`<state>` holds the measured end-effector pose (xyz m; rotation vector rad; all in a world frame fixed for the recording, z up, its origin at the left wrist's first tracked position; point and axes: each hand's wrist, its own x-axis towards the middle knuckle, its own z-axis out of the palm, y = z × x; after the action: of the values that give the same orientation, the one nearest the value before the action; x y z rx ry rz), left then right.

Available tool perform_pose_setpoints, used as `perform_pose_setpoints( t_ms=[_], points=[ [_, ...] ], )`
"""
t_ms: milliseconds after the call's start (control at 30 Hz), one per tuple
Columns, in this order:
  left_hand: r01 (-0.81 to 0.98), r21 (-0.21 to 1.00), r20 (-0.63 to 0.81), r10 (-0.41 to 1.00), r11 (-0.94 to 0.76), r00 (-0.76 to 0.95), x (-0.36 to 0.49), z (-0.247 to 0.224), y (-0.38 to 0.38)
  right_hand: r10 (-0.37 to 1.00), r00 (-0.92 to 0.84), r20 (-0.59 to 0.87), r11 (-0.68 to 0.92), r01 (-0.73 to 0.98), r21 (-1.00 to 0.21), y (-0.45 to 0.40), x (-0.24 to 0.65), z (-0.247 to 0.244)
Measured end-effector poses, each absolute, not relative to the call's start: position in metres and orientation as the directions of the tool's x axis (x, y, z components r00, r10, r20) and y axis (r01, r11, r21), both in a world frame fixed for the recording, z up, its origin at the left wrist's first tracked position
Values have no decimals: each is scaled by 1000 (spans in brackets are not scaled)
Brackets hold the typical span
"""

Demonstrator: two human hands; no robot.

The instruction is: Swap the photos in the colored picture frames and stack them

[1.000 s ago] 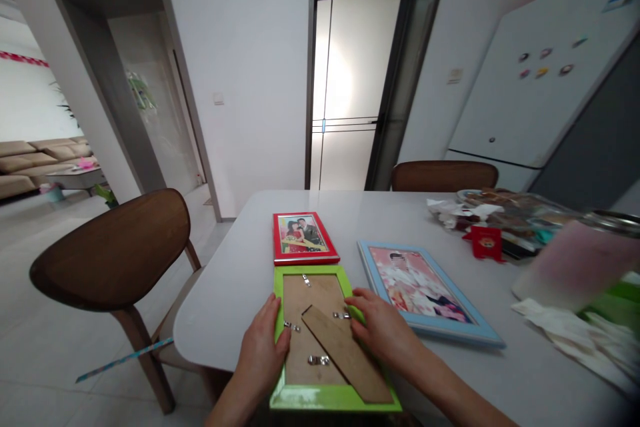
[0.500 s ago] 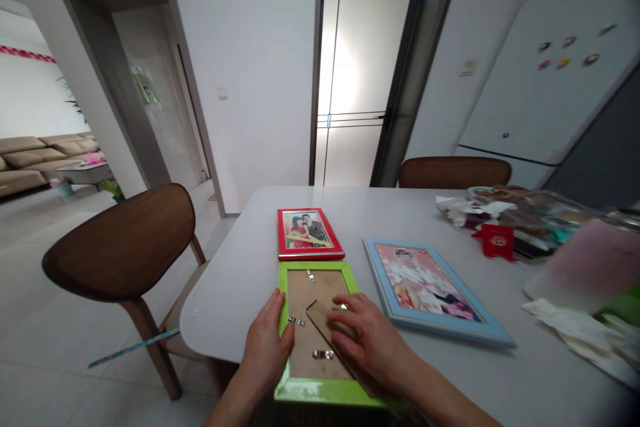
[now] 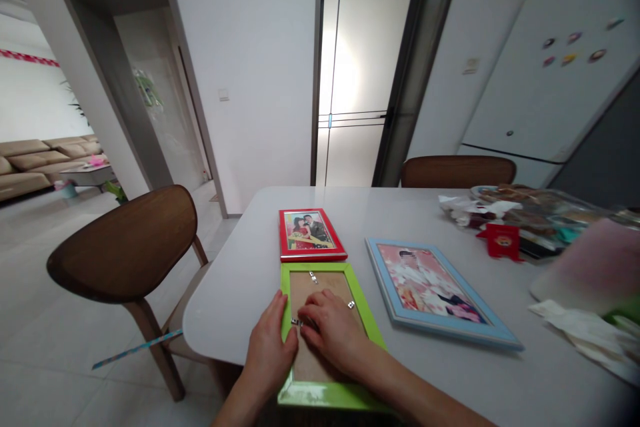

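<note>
A green picture frame (image 3: 367,310) lies face down near the table's front edge, its brown backing board (image 3: 310,363) facing up. My left hand (image 3: 270,350) grips the frame's left side, with the thumb over the rim. Across the backing reaches my right hand (image 3: 336,333), fingers bent and closed at the left metal clip (image 3: 295,322). Another metal clip (image 3: 351,305) shows on the right side, and one more (image 3: 313,277) at the far side. My right hand and forearm hide the middle of the backing and its stand.
Beyond the green frame lies a red picture frame (image 3: 313,257), photo up. A light blue picture frame (image 3: 453,333) is to the right. Farther right are a red packet (image 3: 503,240), white tissue (image 3: 585,333) and a pinkish container (image 3: 580,267). A wooden chair (image 3: 130,240) stands left.
My right hand has moved left and away from me, from the right part of the backing to the left clip. The right clip is now uncovered. My left hand stays at the frame's edge.
</note>
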<state>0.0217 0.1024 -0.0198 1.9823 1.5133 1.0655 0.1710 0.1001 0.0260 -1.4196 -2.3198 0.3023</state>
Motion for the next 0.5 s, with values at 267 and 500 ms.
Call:
perform_pose_setpoints(
  t_ms=[267, 500],
  points=[
    [627, 718, 310, 946, -301, 99, 23, -20, 101, 905, -362, 222, 423, 819, -388, 115, 153, 17],
    [623, 726, 305, 948, -291, 86, 23, -19, 101, 937, -191, 291, 287, 897, -336, 144, 177, 8]
  ],
)
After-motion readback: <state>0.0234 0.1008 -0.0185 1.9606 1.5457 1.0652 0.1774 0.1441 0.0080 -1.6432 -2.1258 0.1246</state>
